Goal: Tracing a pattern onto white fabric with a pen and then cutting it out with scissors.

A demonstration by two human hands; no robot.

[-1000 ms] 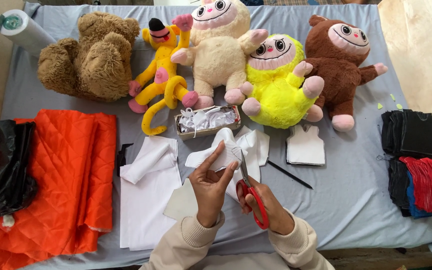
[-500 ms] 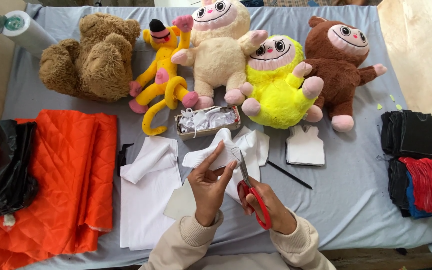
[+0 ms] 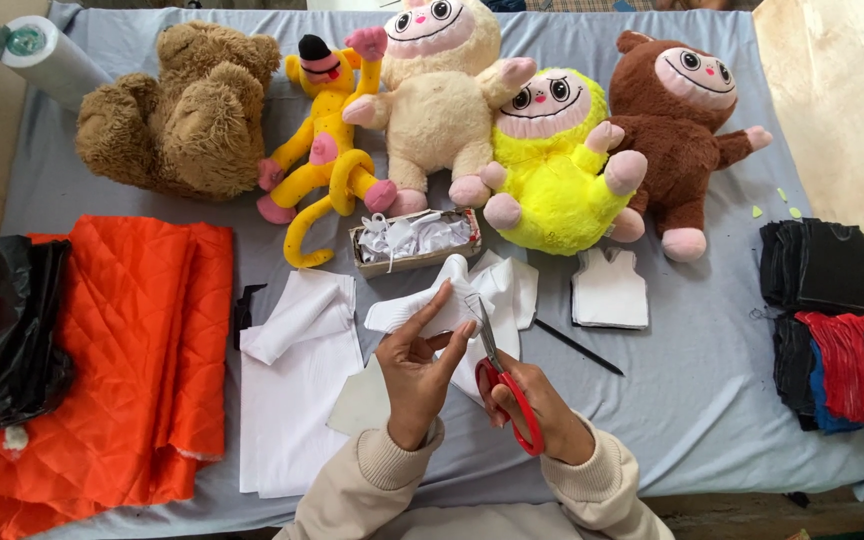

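The left hand (image 3: 420,370) pinches the white fabric piece (image 3: 452,310) taut just ahead of the right hand (image 3: 537,415), which grips red-handled scissors (image 3: 502,385); short, steady snips seem wisest.

A toy-sewing workshop: a grey-covered worktop (image 3: 712,400) with plush toys (image 3: 552,160) lined along its far edge, orange quilted fabric (image 3: 142,350) at its left end, stacked cut cloth pieces (image 3: 822,270) at its right

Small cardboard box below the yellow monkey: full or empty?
Full. The open-topped cardboard box holds crumpled white scraps up to its rim.
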